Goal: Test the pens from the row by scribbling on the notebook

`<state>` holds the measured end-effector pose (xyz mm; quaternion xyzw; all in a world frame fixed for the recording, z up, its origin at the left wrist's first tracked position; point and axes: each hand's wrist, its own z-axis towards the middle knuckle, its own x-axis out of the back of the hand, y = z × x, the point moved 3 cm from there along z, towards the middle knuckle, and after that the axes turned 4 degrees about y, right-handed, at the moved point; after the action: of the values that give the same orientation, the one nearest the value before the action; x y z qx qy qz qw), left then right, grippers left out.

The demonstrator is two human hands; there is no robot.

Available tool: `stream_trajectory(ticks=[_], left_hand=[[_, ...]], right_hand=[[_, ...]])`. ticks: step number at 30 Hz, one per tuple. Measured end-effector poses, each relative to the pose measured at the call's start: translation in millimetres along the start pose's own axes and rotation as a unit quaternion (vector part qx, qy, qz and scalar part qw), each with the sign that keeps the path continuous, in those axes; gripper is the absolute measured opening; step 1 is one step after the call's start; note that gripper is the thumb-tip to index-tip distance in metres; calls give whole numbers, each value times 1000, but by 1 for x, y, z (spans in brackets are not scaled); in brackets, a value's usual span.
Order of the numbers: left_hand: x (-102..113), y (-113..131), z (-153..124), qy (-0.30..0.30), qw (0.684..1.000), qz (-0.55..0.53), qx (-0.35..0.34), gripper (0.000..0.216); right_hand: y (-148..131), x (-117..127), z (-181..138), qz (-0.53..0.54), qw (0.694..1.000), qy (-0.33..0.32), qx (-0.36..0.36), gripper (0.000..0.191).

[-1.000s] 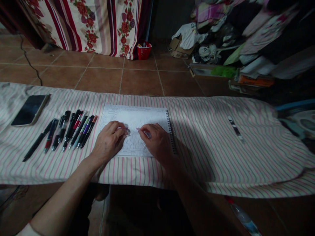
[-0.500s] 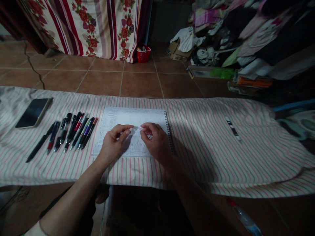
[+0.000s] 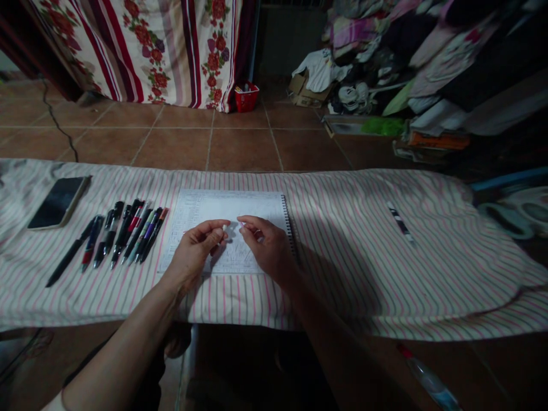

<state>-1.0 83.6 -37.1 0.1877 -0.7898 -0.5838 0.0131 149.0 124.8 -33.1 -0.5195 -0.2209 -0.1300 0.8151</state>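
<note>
Both hands hover over a spiral-bound notebook [image 3: 205,200] covered with fine writing or print. My left hand [image 3: 197,246] is closed in a pinch, with a small white piece [image 3: 225,228] between thumb and forefinger. Facing it, my right hand [image 3: 269,242] pinches a small pale pinkish piece [image 3: 242,225] at its fingertips. A narrow gap separates the two pieces, and both are too small to name. To the left of the notebook lies a row of several pens [image 3: 137,234], side by side.
A phone [image 3: 59,202] lies at the far left of the striped cloth [image 3: 342,228]. One black-and-white pen [image 3: 399,221] rests at the right. Past the table are a red basket [image 3: 246,98], a floral curtain [image 3: 171,51] and piled clothes. A plastic bottle [image 3: 430,379] is below the front edge.
The view has shifted slightly. My hands stay over the notebook in nearly the same pose, with the fingertips of the left a touch farther from the right.
</note>
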Motion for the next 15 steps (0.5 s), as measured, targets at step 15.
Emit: stream_trajectory(ticks=[15], left_hand=[[-8, -1, -4, -20, 1000, -2, 16, 22]], right_hand=[[7, -1, 3, 277, 938, -51, -202, 26]])
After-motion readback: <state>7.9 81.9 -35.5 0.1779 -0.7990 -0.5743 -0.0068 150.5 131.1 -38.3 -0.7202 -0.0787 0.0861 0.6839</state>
